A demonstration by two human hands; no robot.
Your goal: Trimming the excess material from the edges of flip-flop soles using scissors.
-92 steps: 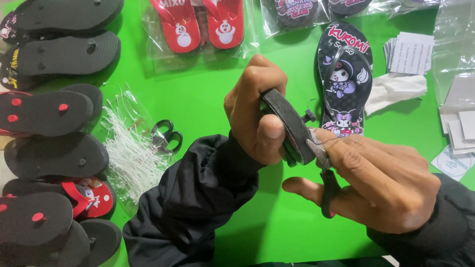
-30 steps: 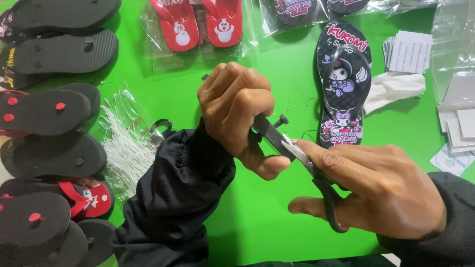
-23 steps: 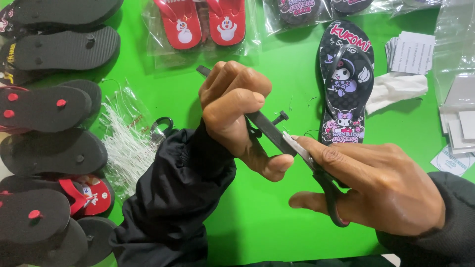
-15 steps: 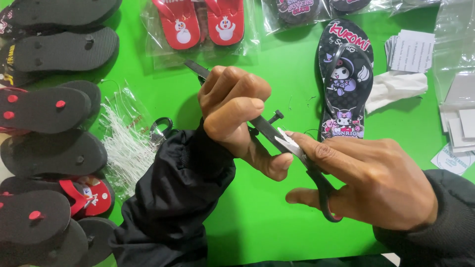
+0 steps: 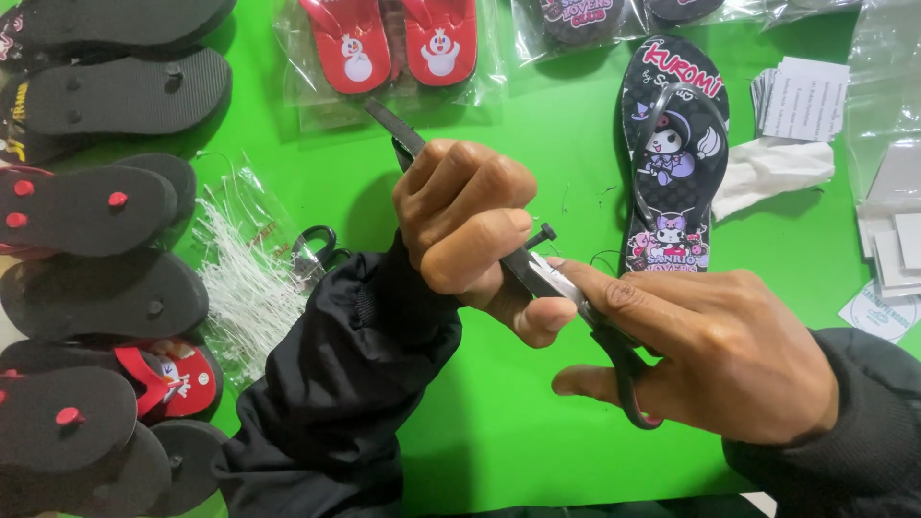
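My left hand (image 5: 470,230) grips a black flip-flop (image 5: 391,125), held edge-on above the green table, its thin end pointing up and to the left. A small black strap plug (image 5: 543,233) sticks out of it just past my fingers. My right hand (image 5: 715,355) holds black-handled scissors (image 5: 552,280), fingers through the loops. The metal blades lie against the flip-flop right under the plug and touch my left thumb. Most of the flip-flop is hidden by my left hand.
Stacks of black flip-flops with red plugs (image 5: 91,206) line the left edge. A bundle of clear plastic ties (image 5: 240,283) and a second pair of scissors (image 5: 317,247) lie by my left sleeve. Bagged red flip-flops (image 5: 393,43), a cartoon-print black flip-flop (image 5: 672,158), paper tags (image 5: 806,96) and plastic bags (image 5: 887,86) lie beyond.
My left hand has turned the flip-flop from sole-facing to edge-on and moved it up and left. My right hand followed, and the scissor blades have come under the strap plug.
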